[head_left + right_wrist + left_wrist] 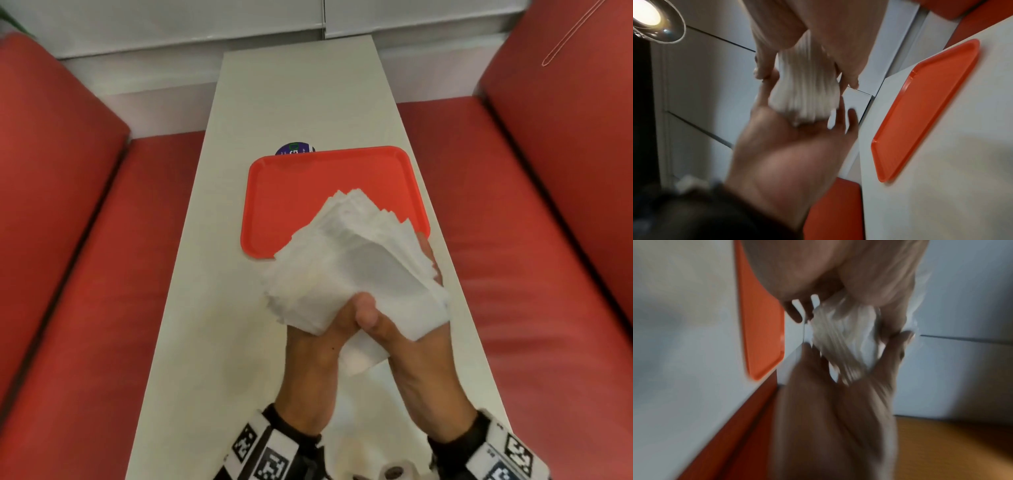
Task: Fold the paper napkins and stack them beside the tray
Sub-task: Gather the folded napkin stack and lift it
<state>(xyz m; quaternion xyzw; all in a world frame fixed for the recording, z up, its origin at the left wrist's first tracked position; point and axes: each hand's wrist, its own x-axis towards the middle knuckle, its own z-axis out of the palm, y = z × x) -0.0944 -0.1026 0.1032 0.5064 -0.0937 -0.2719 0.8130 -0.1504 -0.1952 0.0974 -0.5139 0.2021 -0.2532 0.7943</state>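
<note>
A thick stack of white paper napkins [356,253] is held up in the air, over the near right corner of the red tray [291,192]. My left hand [315,342] grips its near left end and my right hand [414,329] grips the near right end, with fingers [428,253] wrapped round the right side. Both thumbs press on top. The blurred left wrist view shows the stack's layered edge [844,340] pinched by my left hand [855,366]. In the right wrist view my right hand [807,120] cups the stack [807,94] from below.
The tray lies bare on a long white table [239,308], also seen as the tray [920,113] and tray [760,321]. A round purple disc [295,150] sits just behind it. Red bench seats [85,274] flank the table. Something white and crumpled [370,442] lies at the near edge.
</note>
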